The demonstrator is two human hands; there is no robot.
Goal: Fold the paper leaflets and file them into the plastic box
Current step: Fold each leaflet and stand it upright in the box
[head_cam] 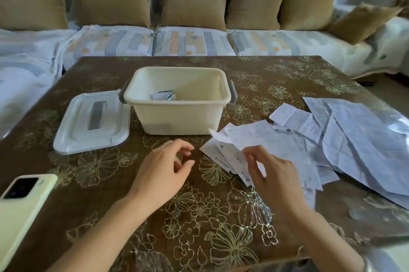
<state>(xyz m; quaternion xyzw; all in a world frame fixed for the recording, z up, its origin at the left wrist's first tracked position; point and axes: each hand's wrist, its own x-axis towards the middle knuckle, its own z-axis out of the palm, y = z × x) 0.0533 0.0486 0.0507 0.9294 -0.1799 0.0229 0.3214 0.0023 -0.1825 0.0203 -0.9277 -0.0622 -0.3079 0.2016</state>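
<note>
- Covering the table is a glossy brown tablecloth (88,183) printed with thin gold flower outlines.
- Past the middle of the table stands the plastic box (177,117): cream, smooth, rectangular with rounded corners and a rolled rim, and a grey latch at each short side. It is uncovered.
- A few folded leaflets (163,95), small and white with dark edges, lie on the bottom of the box, towards its left.
- The lid (77,134) lies flat just left of the box. It is white, slightly translucent plastic with rounded corners and a grey strip in its middle.
- Loose leaflets (332,130) spread in an overlapping heap on the right of the table. They are thin white paper, heavily creased, covered in fine print too small to read, and range from narrow slips to large sheets.
- The left hand (161,174) hovers over the cloth in front of the box, palm down, fingers loosely curled and apart, holding nothing.
- The right hand (274,176) is at the near-left edge of the heap, back of the hand up. Its thumb and fingertips pinch the edge of one leaflet (265,136), whose far corner rises close to the front right corner of the box.
- A pale yellow phone (20,209) with a dark camera block lies face down at the near left.
- Behind the table, tan velvety cushions (192,8) lean on a sofa (192,41) under a pale patterned cover.
</note>
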